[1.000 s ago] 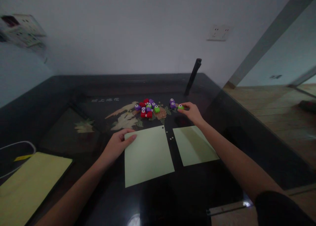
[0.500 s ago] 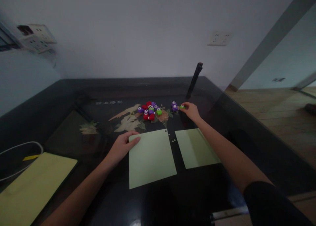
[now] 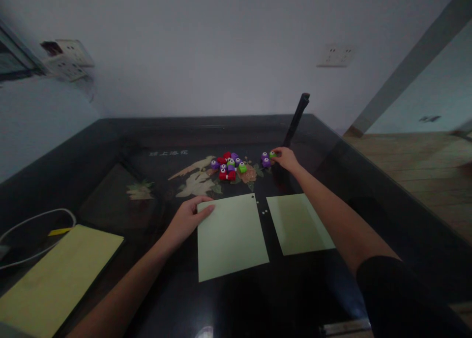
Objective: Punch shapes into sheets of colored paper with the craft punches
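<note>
My left hand point(image 3: 190, 216) pinches the upper left corner of a pale green sheet of paper point(image 3: 232, 237) between thumb and fingers. A small star-shaped hole shows in the sheet's upper right corner. Further back, my right hand point(image 3: 286, 159) has its fingers closed on a small green craft punch point(image 3: 273, 155). Close to its left sit two purple craft punches point(image 3: 265, 160). Left of these lies a pile of red, purple and green craft punches point(image 3: 227, 167). Tiny paper stars point(image 3: 264, 212) are scattered beside the sheet.
A second pale green sheet point(image 3: 298, 225) lies under my right forearm. At the left is a stack of yellowish paper point(image 3: 62, 274) near a white cable point(image 3: 37, 212). A black upright post point(image 3: 297, 117) stands at the back right, before the wall.
My right hand has shifted the green craft punch slightly back, closer to the two purple ones. My left hand keeps its hold on the sheet. The camera has turned a little left.
</note>
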`<state>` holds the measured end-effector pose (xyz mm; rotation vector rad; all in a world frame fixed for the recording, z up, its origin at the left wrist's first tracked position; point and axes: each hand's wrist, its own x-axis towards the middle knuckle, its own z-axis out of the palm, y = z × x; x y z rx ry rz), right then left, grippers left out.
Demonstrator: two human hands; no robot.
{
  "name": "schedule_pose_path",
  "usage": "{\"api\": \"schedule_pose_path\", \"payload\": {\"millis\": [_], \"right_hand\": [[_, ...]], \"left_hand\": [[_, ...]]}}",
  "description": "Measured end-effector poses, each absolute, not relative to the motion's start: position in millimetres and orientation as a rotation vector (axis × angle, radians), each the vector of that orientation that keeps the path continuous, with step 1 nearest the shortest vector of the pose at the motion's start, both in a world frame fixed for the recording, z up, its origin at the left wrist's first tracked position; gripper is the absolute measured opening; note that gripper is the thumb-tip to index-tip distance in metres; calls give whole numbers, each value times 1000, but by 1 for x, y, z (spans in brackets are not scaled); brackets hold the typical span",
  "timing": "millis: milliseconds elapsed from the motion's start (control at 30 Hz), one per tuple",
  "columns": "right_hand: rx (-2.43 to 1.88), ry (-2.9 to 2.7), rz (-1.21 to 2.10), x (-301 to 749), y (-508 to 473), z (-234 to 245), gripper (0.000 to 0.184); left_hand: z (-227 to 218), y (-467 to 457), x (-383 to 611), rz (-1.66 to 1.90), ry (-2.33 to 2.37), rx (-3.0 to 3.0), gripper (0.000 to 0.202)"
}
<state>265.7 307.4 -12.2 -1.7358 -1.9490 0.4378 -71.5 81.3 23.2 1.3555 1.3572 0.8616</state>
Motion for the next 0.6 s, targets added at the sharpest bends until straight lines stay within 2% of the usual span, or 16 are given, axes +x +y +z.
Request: {"api": "schedule_pose_path", "payload": {"millis": [267, 367, 433, 600], "right_hand": [[-1572, -1793, 481, 262, 244, 21, 29], [-1447, -1890, 703, 244, 181, 29, 29], [-1318, -1963, 986, 231, 137, 31, 33], [-1314, -1724, 1364, 209, 74, 33, 31]], "left_hand": [[20, 81, -71, 864, 1319, 1323, 37], [20, 79, -69, 892, 1310, 1284, 36], [21, 77, -67, 928, 1301, 1243, 36], [25, 68, -58, 1009, 1302, 1223, 34]]}}
